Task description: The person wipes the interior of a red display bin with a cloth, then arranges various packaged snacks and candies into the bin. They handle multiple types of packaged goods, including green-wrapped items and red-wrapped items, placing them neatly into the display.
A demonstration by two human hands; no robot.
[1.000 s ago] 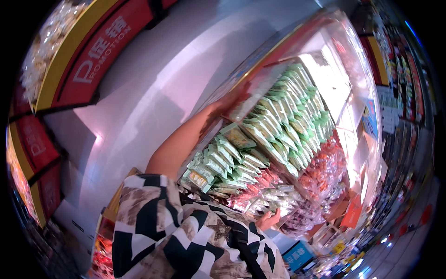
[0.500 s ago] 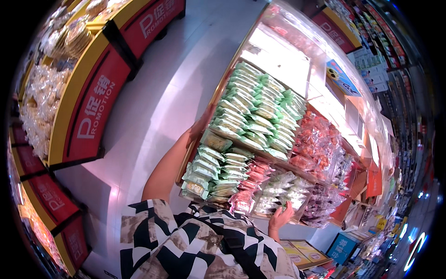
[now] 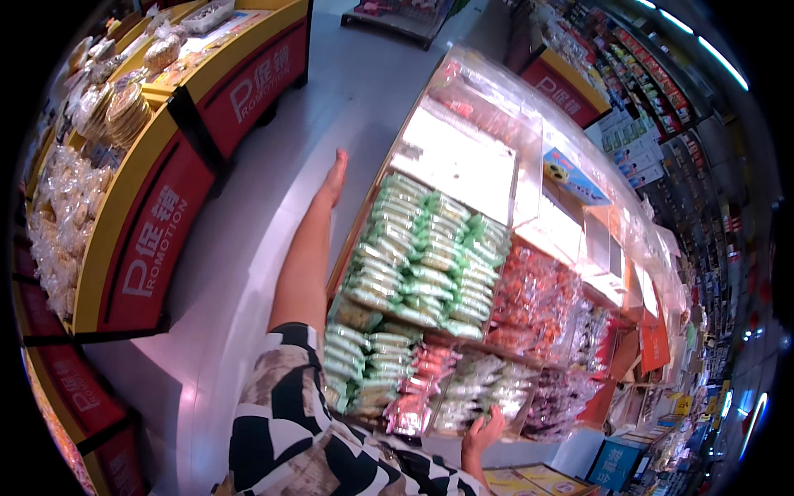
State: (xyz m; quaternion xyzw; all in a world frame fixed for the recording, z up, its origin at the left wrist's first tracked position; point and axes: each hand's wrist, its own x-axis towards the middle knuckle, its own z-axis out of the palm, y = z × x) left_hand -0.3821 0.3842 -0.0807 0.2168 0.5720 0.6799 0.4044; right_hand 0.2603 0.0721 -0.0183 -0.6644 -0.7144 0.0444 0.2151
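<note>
Your left hand has stretched out flat, holding nothing, along the far side of the snack display stand, while your right hand grips its near lower edge, so you now seem braced to shift it

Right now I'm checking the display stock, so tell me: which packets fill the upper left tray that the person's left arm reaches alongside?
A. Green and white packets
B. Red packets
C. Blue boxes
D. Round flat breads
A: the tray beside the left hand and outstretched arm holds rows of green and white packets; the red packets lie to their right, and the right hand touches the display's lower edge.
</note>
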